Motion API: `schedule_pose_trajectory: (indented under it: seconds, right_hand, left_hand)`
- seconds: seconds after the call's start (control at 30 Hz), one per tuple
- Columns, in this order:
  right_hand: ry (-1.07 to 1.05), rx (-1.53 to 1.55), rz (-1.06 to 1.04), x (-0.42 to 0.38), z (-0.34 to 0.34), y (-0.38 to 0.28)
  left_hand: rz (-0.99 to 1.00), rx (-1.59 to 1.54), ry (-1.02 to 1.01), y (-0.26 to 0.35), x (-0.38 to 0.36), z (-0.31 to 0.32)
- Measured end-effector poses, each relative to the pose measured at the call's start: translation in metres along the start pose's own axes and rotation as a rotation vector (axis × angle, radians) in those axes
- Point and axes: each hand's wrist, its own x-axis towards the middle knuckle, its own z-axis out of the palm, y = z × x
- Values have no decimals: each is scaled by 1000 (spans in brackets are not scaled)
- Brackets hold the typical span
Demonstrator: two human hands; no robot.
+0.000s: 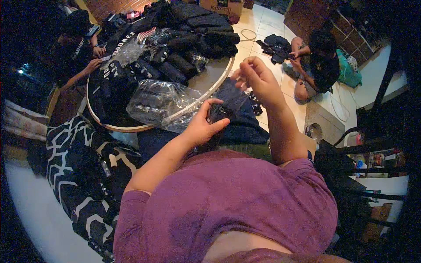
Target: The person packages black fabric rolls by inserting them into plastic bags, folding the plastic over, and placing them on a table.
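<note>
My left hand (pixel 205 125) is curved around a dark bundle (pixel 219 111), which looks like a rolled black garment in clear plastic. Its thumb and fingers press on the bundle from either side, in front of my body. Higher and to the right, my right hand (pixel 259 83) is raised with fingertips pinched together. A thin see-through film seems to stretch from the bundle towards it, but what the fingertips hold is too small to make out. Left of my hands, a clear plastic bag (pixel 153 101) with black rolls inside lies across the table's rim.
A round table (pixel 230 65) with a pale rim bears black garments, rolls (pixel 177 65) and plastic wrappers. One person (pixel 76 48) works at its left; another (pixel 322 61) sits on the floor at right, beside dark clothes (pixel 276 48). Patterned black fabric (pixel 79 162) lies to my left.
</note>
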Motion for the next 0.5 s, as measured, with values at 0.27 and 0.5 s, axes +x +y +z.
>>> schedule_pose_trajectory:
  seconds: [0.27, 0.5]
  right_hand:
    - [-81, -293, 6, -10, 10, 3]
    - [92, -333, -94, -15, 17, -4]
  left_hand:
    - [27, -19, -3, -9, 2, -2]
    - [-64, -115, -61, -11, -1, -1]
